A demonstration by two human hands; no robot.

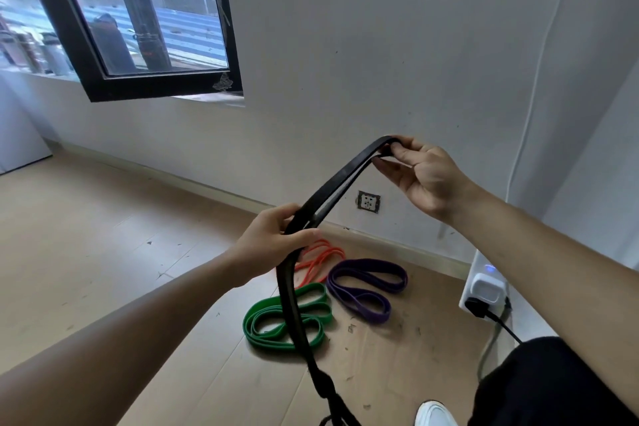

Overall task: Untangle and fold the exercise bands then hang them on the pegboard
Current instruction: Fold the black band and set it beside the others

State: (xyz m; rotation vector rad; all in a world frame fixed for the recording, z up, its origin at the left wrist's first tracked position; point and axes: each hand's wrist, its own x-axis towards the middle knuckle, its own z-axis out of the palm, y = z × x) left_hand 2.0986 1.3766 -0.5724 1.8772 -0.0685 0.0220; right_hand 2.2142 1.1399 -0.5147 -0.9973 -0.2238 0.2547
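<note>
A long black exercise band point(340, 180) stretches between both hands in mid-air. My right hand point(423, 176) pinches its upper folded end between thumb and fingers. My left hand point(273, 242) grips the doubled band lower down, and the rest hangs past it toward the floor at the bottom edge. On the floor below lie a green band point(257, 318), a purple band point(363, 287) and an orange band point(320, 259), each coiled in loops. No pegboard is in view.
A white wall with a socket point(369, 201) runs behind the bands. A white power strip point(484, 290) with a black plug stands at the right. A dark-framed window point(138, 28) is at the upper left. My white shoe point(434, 413) is at the bottom.
</note>
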